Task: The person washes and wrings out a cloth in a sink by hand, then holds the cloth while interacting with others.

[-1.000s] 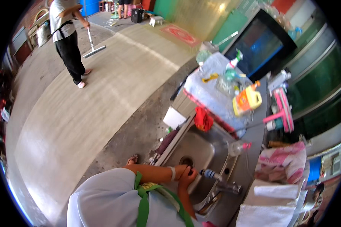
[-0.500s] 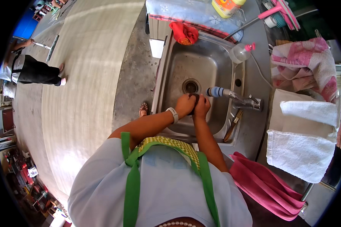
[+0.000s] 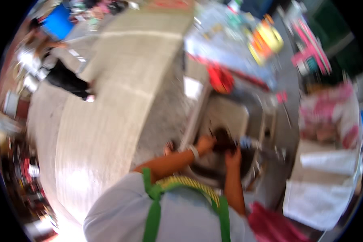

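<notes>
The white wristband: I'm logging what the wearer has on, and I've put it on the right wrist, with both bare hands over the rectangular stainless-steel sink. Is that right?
Not the wrist: the head view shows the white wristband on the left one. The left hand and right hand are indeed over the rectangular stainless-steel sink.

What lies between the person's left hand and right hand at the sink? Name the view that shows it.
In the head view, a dark item spans between the left hand and right hand; blur hides what it is.
</notes>
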A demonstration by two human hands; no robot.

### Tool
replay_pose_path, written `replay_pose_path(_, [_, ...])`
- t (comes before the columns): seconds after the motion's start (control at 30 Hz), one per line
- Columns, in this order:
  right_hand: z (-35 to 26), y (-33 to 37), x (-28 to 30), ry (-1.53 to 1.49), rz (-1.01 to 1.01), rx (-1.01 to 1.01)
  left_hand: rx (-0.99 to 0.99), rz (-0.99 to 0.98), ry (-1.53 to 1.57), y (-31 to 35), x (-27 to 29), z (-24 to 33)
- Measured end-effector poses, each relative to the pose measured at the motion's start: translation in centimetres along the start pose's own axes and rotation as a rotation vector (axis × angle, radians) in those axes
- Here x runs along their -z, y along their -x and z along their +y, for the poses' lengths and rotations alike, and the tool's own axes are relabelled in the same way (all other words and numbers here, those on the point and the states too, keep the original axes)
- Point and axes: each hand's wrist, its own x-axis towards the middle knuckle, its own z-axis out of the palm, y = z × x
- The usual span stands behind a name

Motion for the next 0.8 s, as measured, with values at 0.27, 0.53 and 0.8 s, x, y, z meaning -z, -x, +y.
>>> replay_pose_path(0.27, [-1.7,-0.3,2.9,0.042,-0.185,-0.172,1.444,-0.237,1.601,-0.8,7.6,7.8])
replay_pose_path(0.53, [-5.7,-2.9,1.3,0.038,-0.303,0.017,1.311,-0.335,1.698,-5.0,1.2,5.7])
replay_pose_path(0.8, [-2.2,-1.4,-2.1,-0.032,-0.314,-0.118,1.246,-0.214,1.616,-4.2,-3.9,2.4])
